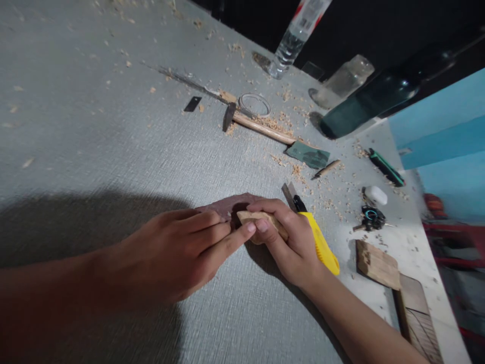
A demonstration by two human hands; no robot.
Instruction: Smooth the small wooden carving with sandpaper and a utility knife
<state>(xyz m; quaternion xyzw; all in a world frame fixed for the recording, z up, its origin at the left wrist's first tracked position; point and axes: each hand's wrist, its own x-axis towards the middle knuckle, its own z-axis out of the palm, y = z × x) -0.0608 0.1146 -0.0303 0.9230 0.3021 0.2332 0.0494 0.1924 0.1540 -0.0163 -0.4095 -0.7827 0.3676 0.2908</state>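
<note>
My right hand (pixel 293 242) is closed around a small pale piece of wood (pixel 254 218) and presses it down on a reddish-brown sheet (pixel 223 205) lying on the grey table (pixel 94 136). A yellow utility knife (pixel 322 245) lies under or against the same hand, its blade end pointing away from me. My left hand (pixel 182 250) rests palm down on the table. Its fingers are stretched forward, and the fingertips touch the wood piece and the sheet's edge.
A hammer (pixel 257 126) with a wooden handle, a wire ring (pixel 254 103), a green sandpaper piece (pixel 308 154), a pencil stub (pixel 326 169), keys (pixel 371 218), a white case (pixel 376 195), wood blocks (pixel 377 263), several bottles (pixel 291 40) and scattered shavings lie behind and to the right.
</note>
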